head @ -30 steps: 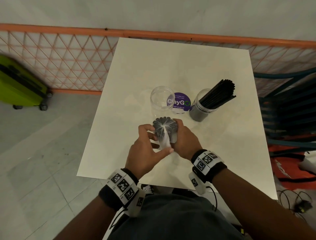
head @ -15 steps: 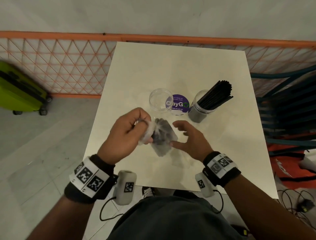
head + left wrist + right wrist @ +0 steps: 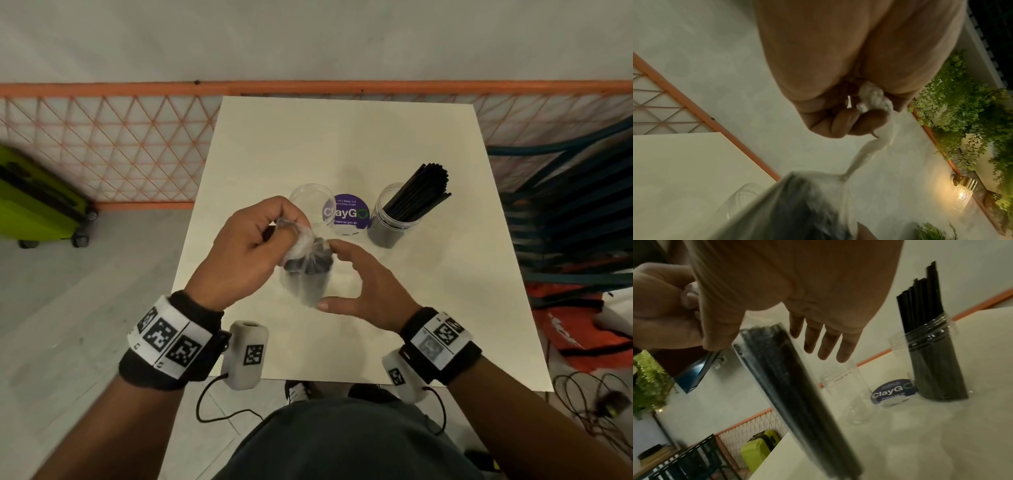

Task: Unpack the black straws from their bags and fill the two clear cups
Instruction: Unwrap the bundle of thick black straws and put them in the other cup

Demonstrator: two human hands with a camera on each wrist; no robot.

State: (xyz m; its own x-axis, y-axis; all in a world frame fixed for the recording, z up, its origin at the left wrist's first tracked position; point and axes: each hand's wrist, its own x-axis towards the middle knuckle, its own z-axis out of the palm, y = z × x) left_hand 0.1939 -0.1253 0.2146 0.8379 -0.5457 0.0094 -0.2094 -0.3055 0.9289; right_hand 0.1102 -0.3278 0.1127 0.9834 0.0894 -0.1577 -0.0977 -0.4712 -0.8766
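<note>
Pinching the bag's twisted neck (image 3: pixel 297 236) in my left grip (image 3: pixel 250 253), right grip (image 3: pixel 359 287) spread beside, straws (image 3: pixel 789 378) hanging upright just short of the empty cup (image 3: pixel 310 202).

The head camera looks steeply down on the worktop (image 3: pixel 342 144) from above. Each wrist camera sits close behind its hand, facing past the fingers; all 3 share the bagged straws (image 3: pixel 308 270) beside the empty cup (image 3: pixel 851 399).

Pale wall (image 3: pixel 308 37), orange lattice railing (image 3: pixel 113 144), grey tiled floor (image 3: pixel 68 325), lime suitcase (image 3: pixel 30 205), stacked dark chairs (image 3: pixel 568 219)
</note>
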